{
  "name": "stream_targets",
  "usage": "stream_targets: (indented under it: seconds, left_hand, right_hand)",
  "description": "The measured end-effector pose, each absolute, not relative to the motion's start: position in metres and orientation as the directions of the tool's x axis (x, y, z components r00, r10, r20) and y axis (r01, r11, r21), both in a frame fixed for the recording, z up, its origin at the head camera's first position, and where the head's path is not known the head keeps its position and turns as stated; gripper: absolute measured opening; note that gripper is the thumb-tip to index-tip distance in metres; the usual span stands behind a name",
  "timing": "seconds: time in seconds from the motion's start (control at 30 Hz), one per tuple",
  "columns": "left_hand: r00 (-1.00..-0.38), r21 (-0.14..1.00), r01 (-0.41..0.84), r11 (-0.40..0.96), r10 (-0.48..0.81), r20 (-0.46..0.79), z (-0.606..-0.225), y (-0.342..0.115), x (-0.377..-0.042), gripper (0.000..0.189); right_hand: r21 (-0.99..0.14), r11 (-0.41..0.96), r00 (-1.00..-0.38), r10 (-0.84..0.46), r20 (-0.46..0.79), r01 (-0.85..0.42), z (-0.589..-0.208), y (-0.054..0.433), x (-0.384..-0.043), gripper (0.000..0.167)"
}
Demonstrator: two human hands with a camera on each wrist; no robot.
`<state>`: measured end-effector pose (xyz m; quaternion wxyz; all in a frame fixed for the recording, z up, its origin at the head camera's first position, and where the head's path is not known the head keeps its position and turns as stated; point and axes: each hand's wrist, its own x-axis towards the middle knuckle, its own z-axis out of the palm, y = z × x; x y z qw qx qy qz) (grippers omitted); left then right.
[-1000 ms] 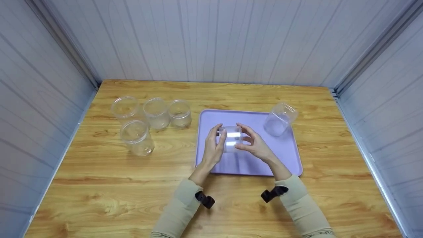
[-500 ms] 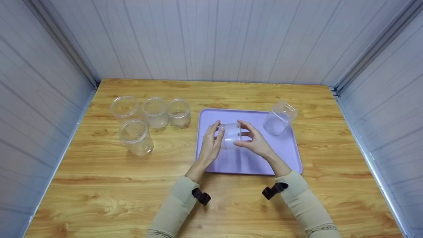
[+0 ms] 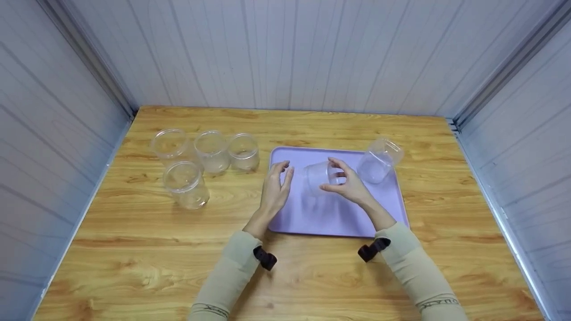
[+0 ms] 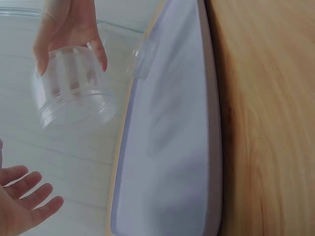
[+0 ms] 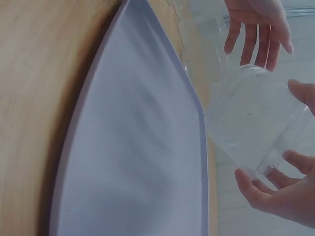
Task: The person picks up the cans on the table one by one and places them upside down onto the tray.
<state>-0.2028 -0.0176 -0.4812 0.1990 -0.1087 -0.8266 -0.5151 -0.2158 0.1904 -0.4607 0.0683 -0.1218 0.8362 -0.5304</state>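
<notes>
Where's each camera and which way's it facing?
Head: worn there, facing forward and down over the lilac tray; left hand, right hand, sleeves visible.
Left wrist: worn there, facing tray and clear jar; left hand lower left, right hand above.
Right wrist: worn there, facing tray and jar; right hand at right, left hand above.
Wrist views share the jar.

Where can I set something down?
Bare table lies right of the purple tray and left of the left sleeve, in front of four cups. It's crowded among those cups, by the tray's corner cup, and above mid-tray, where the right hand holds another cup.
</notes>
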Motion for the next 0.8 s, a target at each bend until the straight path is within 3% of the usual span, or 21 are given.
stream_targets:
  seconds: [0.8]
  left_hand:
    - [-0.933,0.616,0.205,0.761,-0.039,0.359,-0.481,-0.04,-0.237,0.034]
  right_hand:
    - [-0.637,0.736,-0.966,-0.249,0.064,-0.232,-0.461,0.189,-0.245,0.086]
